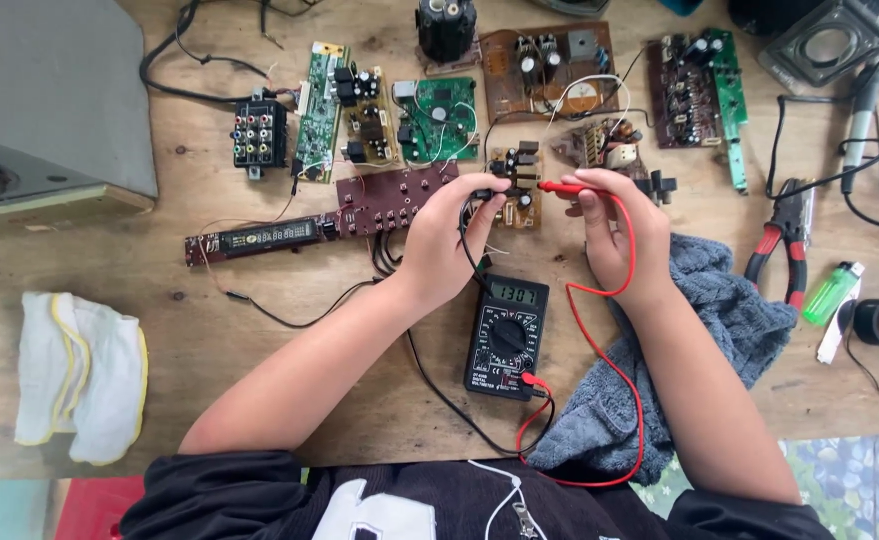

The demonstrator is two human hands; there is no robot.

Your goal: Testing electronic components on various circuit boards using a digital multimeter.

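A small brown circuit board (517, 188), lying mid-bench toward the far edge of the wooden bench (160, 340), is being probed. The black probe (487, 192) is being pinched in closed fingers of the left hand (440, 245); the red probe (563, 187) is being gripped likewise by the right hand (615, 235). Both tips are being pressed to the board from opposite sides. A black multimeter (508, 335), placed nearer the front edge between the forearms, is being fed by both leads; its display is lit. Judged step: measuring across a component. The next move would call for steady tips while the display is being read. No containers are being seen.
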